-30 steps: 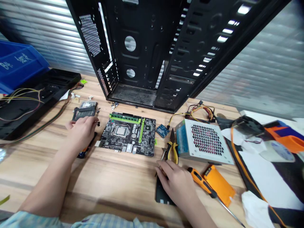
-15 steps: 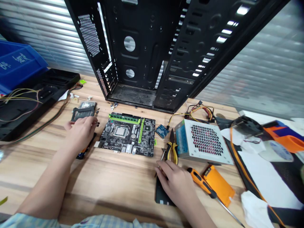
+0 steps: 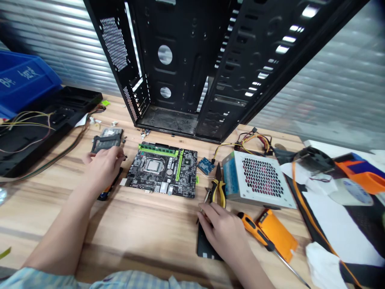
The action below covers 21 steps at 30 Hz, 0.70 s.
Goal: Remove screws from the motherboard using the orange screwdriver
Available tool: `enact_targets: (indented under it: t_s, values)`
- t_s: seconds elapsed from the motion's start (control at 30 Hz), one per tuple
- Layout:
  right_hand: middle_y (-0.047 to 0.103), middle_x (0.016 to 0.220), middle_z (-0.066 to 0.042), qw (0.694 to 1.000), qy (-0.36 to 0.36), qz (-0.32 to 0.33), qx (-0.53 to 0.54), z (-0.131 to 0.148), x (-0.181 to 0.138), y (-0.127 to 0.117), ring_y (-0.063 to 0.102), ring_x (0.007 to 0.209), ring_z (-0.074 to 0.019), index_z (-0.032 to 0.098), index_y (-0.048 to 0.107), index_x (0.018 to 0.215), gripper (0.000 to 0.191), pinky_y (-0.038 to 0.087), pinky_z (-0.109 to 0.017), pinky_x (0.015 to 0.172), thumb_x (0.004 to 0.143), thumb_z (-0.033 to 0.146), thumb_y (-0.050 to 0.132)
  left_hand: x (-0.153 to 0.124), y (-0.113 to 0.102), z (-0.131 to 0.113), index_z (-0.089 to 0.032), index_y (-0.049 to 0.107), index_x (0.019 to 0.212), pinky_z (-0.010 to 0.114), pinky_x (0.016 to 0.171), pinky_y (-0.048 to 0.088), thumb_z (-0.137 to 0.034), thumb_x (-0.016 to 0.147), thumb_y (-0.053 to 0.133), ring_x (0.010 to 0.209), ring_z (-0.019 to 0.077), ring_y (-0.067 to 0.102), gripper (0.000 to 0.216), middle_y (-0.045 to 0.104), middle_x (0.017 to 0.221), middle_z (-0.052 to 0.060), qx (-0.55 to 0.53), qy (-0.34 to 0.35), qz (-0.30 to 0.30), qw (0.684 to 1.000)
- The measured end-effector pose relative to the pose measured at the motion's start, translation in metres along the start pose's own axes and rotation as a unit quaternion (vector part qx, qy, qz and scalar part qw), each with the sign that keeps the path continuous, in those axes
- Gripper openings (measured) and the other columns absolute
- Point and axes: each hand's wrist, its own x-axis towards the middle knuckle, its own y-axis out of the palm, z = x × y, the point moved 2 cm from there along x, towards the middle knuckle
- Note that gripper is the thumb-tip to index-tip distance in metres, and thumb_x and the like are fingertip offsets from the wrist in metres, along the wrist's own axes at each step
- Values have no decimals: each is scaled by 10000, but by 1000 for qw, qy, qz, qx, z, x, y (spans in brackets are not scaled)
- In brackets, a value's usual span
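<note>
My left hand [image 3: 104,168] is closed in a pinch left of the motherboard [image 3: 161,170], with a small dark bit showing at its fingertips that I cannot make out. Partly under that hand lies a dark tool with an orange and blue part [image 3: 104,196]. The motherboard lies flat, with a green memory stick [image 3: 158,150] and a bare processor [image 3: 154,165]. My right hand [image 3: 224,228] has its fingers closed around a thin metal tool [image 3: 206,196], whose kind is partly hidden. Beneath it is a flat black plate [image 3: 206,247]; yellow-black pliers [image 3: 218,190] lie just beyond.
A black computer case [image 3: 177,120] stands open at the back. A power supply [image 3: 261,178], an orange-handled screwdriver [image 3: 257,233] and an orange box [image 3: 278,235] are at the right. A framed drive [image 3: 107,139], cables and a blue bin [image 3: 27,80] are at the left.
The view has shifted very slightly. Both hands stay in nearly the same places, and nothing else has visibly moved.
</note>
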Motion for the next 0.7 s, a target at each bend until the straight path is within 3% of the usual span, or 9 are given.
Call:
enact_targets:
  t_s: [0.7]
  values:
    - [701, 822, -21, 1000, 8, 9, -1, 0, 0, 1, 664, 642, -142, 224, 676, 991, 307, 366, -256, 527, 1009, 306, 381, -2, 0, 2, -213, 445, 1069, 469, 901, 300, -301, 943, 329, 1046, 288, 601, 192, 705, 1037, 104, -5, -8, -3, 1000]
